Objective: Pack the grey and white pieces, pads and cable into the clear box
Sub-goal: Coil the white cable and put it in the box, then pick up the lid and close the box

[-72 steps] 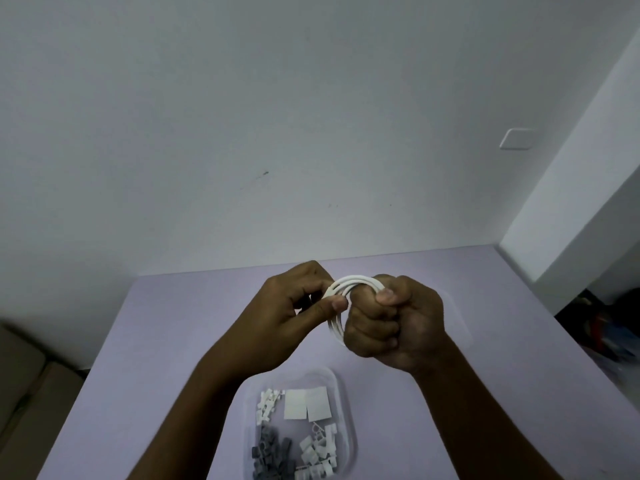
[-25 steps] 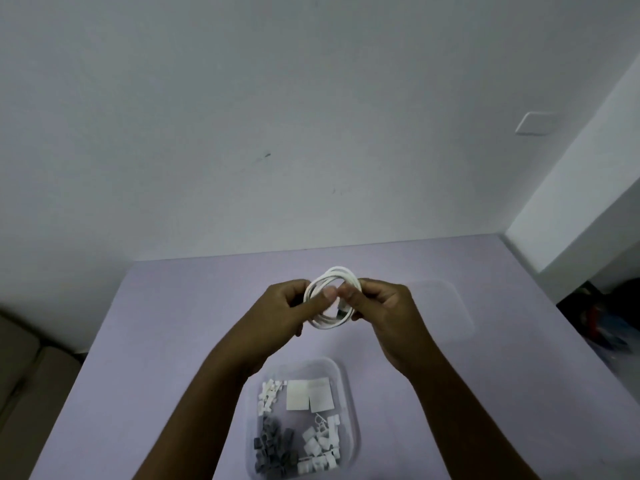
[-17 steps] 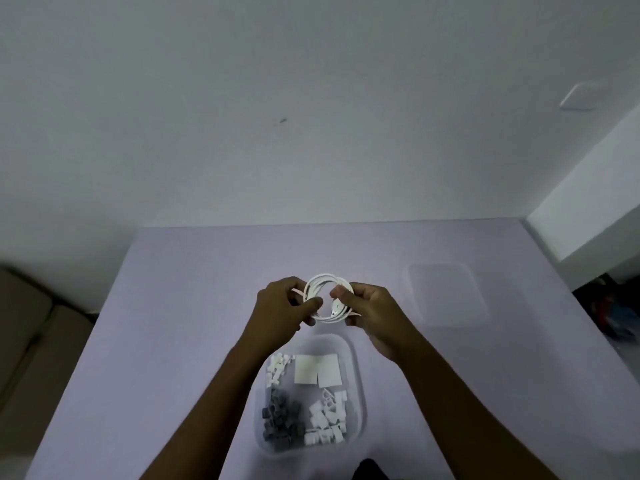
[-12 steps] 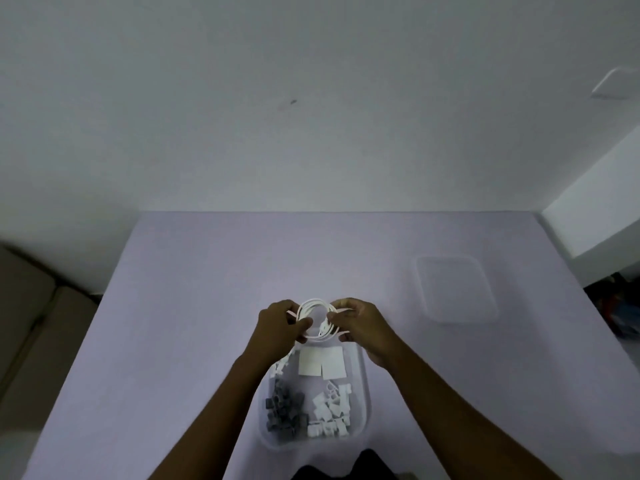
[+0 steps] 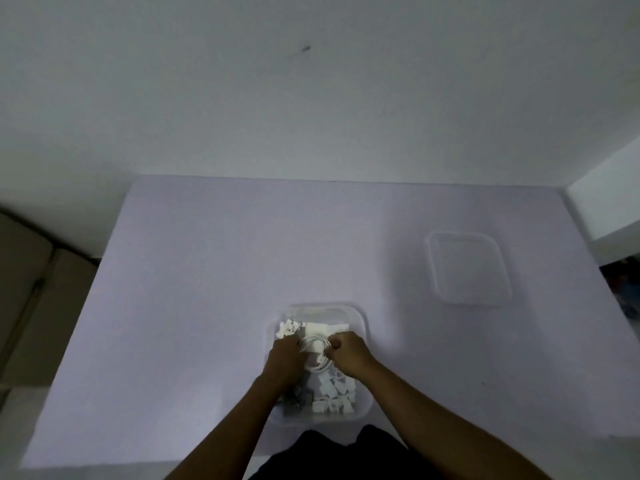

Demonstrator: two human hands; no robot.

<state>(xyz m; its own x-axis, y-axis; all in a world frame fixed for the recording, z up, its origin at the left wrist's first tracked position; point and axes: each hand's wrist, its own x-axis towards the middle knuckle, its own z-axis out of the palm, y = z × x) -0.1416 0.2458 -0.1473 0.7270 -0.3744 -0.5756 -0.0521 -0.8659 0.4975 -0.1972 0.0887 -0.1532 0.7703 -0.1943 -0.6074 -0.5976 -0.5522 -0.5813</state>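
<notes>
Left hand and right hand both gripped the coiled white cable inside the clear plastic box

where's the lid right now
In the head view the clear lid lies flat on the purple table, right of and beyond the clear box.

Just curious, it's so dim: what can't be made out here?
Head view:
- Ends of the cable: hidden under the left hand and right hand gripping the coil.
- Some grey pieces: covered by the left forearm.
- Whether the cable touches the clear box contents: unclear from above.
- Right-edge clutter: cut off, blurred.
</notes>
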